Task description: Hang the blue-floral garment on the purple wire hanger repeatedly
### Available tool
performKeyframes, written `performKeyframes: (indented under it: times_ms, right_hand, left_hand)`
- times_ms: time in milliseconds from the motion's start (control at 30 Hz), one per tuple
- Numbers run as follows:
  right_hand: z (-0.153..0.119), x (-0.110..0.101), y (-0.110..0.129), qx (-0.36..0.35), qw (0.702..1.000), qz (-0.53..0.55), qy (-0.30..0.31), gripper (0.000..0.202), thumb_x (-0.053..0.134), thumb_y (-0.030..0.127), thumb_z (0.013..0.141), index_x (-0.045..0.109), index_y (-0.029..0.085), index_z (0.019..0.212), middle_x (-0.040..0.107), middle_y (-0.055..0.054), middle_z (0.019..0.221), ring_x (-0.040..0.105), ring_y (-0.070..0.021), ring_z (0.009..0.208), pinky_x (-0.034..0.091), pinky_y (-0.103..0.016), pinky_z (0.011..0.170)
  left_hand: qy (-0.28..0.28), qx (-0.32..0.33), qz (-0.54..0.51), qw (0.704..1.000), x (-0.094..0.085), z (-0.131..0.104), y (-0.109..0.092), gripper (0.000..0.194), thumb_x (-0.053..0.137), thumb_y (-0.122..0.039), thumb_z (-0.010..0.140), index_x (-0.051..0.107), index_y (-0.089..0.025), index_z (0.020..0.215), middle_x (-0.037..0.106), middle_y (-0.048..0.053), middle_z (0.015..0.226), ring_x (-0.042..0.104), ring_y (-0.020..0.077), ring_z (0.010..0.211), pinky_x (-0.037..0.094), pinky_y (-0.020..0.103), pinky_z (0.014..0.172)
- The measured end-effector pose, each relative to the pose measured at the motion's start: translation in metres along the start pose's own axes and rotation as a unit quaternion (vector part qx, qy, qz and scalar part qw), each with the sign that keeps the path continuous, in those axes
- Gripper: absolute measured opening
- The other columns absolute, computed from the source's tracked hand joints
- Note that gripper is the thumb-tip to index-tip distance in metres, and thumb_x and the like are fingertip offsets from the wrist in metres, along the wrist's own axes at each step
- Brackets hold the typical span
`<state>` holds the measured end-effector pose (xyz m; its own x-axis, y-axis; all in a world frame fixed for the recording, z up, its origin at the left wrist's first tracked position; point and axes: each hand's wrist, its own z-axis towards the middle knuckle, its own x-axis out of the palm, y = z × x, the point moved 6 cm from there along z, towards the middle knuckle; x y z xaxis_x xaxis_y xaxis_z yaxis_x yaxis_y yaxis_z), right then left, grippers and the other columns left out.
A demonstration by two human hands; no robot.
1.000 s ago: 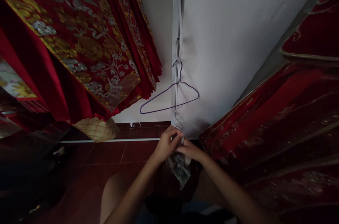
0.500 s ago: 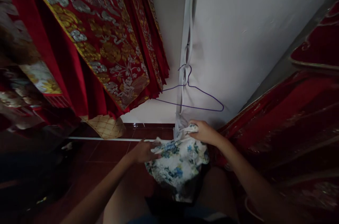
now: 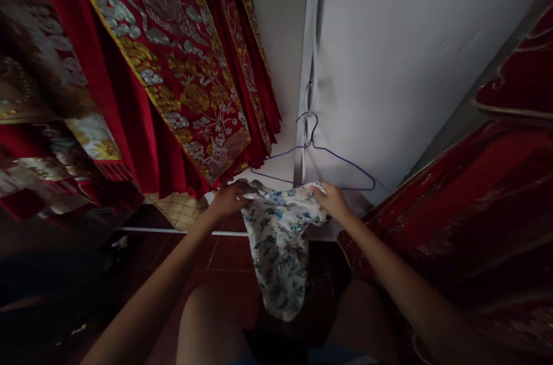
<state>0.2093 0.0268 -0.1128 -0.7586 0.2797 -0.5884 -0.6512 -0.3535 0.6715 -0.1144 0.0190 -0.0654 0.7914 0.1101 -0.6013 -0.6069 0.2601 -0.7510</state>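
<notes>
A white garment with blue and green flowers (image 3: 280, 244) hangs stretched between my two hands, its lower part dangling above my knees. My left hand (image 3: 233, 197) is closed on its upper left edge. At the upper right corner, my right hand (image 3: 332, 199) pinches the cloth. Just behind the garment, a purple wire hanger (image 3: 341, 159) hangs by its hook from a white cord (image 3: 311, 54). The garment's top edge overlaps the hanger's lower bar in view; whether they touch I cannot tell.
Red embroidered cloths (image 3: 185, 77) with gold and silver patterns hang at the left. A large red fabric (image 3: 466, 198) fills the right side. A pale wall (image 3: 389, 54) stands behind. Dark red tiles (image 3: 224, 261) cover the floor, with a white bar (image 3: 173, 231) low across it.
Both hands have risen and the left has moved outward, so the bunched garment is spread and hangs down longer. The view has shifted slightly.
</notes>
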Motion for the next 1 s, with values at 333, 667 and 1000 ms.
performKeyframes:
  times_ms: [333, 667, 1000]
  right_hand:
    - [-0.021, -0.034, 0.016, -0.008, 1.0, 0.014, 0.016, 0.037, 0.054, 0.049, 0.087, 0.054, 0.02, 0.063, 0.054, 0.001, 0.057, 0.05, -0.0159, 0.059, 0.034, -0.026, 0.057]
    - [-0.029, -0.041, 0.021, -0.005, 0.999, -0.014, 0.051, 0.027, 0.053, 0.044, 0.089, 0.063, 0.022, 0.076, 0.067, -0.003, 0.07, 0.06, -0.0202, 0.07, 0.039, -0.027, 0.064]
    - [-0.031, -0.039, 0.021, -0.004, 0.997, 0.04, 0.072, 0.022, 0.057, 0.038, 0.088, 0.072, 0.022, 0.093, 0.073, -0.006, 0.085, 0.067, -0.0237, 0.081, 0.048, -0.031, 0.075]
  left_hand:
    - [0.007, -0.054, 0.064, 0.996, 0.003, 0.012, -0.021, 0.023, 0.079, -0.037, 0.058, 0.065, -0.018, 0.062, 0.056, -0.002, 0.053, 0.048, 0.0141, 0.051, 0.031, 0.025, 0.05]
    - [-0.068, 0.181, 0.104, 0.976, 0.016, 0.023, -0.092, 0.022, 0.073, -0.01, 0.058, 0.054, -0.021, 0.062, 0.059, 0.004, 0.072, 0.053, 0.0224, 0.077, 0.041, 0.033, 0.074]
    - [0.058, 0.27, -0.001, 0.961, 0.058, 0.042, -0.112, 0.047, 0.067, -0.018, 0.077, 0.059, -0.021, 0.124, 0.064, 0.009, 0.124, 0.059, 0.0245, 0.115, 0.041, 0.034, 0.101]
